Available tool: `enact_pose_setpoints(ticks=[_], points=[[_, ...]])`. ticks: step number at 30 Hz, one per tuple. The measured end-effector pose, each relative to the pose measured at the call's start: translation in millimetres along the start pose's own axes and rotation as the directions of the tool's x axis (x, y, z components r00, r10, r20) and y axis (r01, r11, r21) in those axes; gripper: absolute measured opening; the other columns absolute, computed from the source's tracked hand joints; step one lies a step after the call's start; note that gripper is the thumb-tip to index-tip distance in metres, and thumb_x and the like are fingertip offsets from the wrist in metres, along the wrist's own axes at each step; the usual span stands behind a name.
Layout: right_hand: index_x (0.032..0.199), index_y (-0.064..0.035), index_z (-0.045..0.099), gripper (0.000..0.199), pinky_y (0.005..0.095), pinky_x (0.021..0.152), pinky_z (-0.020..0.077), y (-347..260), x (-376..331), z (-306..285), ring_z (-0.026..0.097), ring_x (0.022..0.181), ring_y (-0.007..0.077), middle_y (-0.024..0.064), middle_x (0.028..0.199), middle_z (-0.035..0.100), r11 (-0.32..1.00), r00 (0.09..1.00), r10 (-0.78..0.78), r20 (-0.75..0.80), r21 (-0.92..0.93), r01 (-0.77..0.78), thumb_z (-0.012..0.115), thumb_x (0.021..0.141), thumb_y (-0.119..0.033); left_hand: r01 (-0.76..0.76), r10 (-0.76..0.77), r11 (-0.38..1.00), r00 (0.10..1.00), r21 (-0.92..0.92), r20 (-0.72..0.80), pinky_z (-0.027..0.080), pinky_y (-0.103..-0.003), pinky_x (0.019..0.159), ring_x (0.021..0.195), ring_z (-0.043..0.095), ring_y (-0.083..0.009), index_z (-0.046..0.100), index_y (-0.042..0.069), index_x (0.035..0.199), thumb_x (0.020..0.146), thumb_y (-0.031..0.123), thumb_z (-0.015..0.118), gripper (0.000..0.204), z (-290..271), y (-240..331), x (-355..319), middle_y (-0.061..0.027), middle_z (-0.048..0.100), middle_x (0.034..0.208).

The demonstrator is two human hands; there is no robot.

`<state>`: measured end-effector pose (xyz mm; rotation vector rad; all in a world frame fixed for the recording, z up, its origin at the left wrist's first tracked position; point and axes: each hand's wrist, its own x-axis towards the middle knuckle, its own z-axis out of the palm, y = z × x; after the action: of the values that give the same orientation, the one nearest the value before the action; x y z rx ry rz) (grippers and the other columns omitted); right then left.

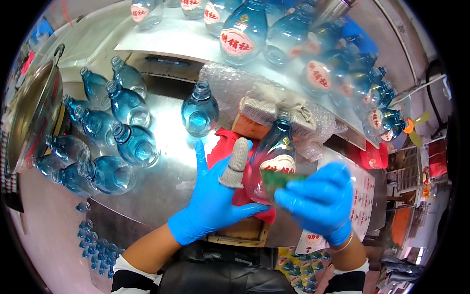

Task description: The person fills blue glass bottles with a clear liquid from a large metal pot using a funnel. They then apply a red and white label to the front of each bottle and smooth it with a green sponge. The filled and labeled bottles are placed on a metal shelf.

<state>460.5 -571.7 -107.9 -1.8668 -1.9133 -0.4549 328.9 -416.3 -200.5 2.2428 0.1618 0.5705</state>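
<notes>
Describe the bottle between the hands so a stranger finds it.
On the metal table, look between the gloved left hand and right hand. The bottle there overlaps a red cloth; unlike the unlabelled blue bottles at left, it shows a label and reddish base.

PLACE: a workshop, by its fittings and stock | BENCH: metal table [169,161], padded wooden stand [250,128] at its middle | STOCK: plain blue bottles [138,145] clustered left; labelled bottles [241,41] along the white counter [178,41], far | SUPPLIES: label sheet [363,198], near right; bubble wrap [215,78], far middle | STORAGE: wire rack [407,169], right
</notes>
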Motion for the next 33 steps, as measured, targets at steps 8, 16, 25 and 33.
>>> enact_pose_setpoints(ticks=[8,16,25,33], points=[[0.089,-0.0008,0.059,0.018,0.0221,0.063,0.0466,-7.0,-13.2,19.1,0.056,0.072,0.0079,0.0041,0.081,0.062,0.156,0.335,0.940,0.070,0.783,-0.602,0.071,0.077,-0.006,-0.165,0.161,0.964,0.986,0.210,0.038,-0.007,-0.067,0.100,0.110,0.055,-0.0308,0.025,0.011,0.143,0.070,0.044,0.072,0.093,-4.5,5.1,8.9,-0.0178,0.054,0.122],[0.083,-0.0032,0.053,0.015,0.0208,0.061,0.0442,-15.2,-44.8,34.0,0.051,0.067,0.0048,0.0009,0.074,0.057,-0.092,0.037,0.991,0.131,0.844,-0.528,0.068,0.081,-0.007,-0.176,0.168,0.975,0.983,0.134,0.073,-0.007,-0.061,0.104,0.112,0.055,-0.0306,0.023,0.004,0.143,0.068,0.042,0.076,0.098,-3.3,1.3,11.0,-0.0179,0.054,0.125],[0.079,-0.0032,0.053,0.020,0.0214,0.055,0.0410,-10.5,-42.1,47.7,0.049,0.064,0.0047,0.0012,0.072,0.057,-0.046,0.111,0.984,0.137,0.807,-0.589,0.070,0.080,-0.014,-0.154,0.132,0.974,0.982,0.165,0.136,-0.002,-0.059,0.107,0.112,0.055,-0.0326,0.026,-0.002,0.140,0.066,0.041,0.077,0.100,-2.5,-5.6,5.8,-0.0183,0.051,0.128],[0.081,-0.0048,0.059,0.035,0.0256,0.064,0.0475,5.0,-39.4,28.6,0.057,0.069,0.0115,0.0024,0.077,0.060,-0.550,0.059,0.832,0.552,0.834,-0.053,0.047,0.095,-0.035,-0.017,-0.004,0.993,0.983,0.114,0.183,-0.004,-0.054,0.109,0.130,0.034,-0.0355,0.026,-0.002,0.139,0.069,0.047,0.074,0.099,-5.8,7.4,4.6,-0.0240,0.034,0.140]])
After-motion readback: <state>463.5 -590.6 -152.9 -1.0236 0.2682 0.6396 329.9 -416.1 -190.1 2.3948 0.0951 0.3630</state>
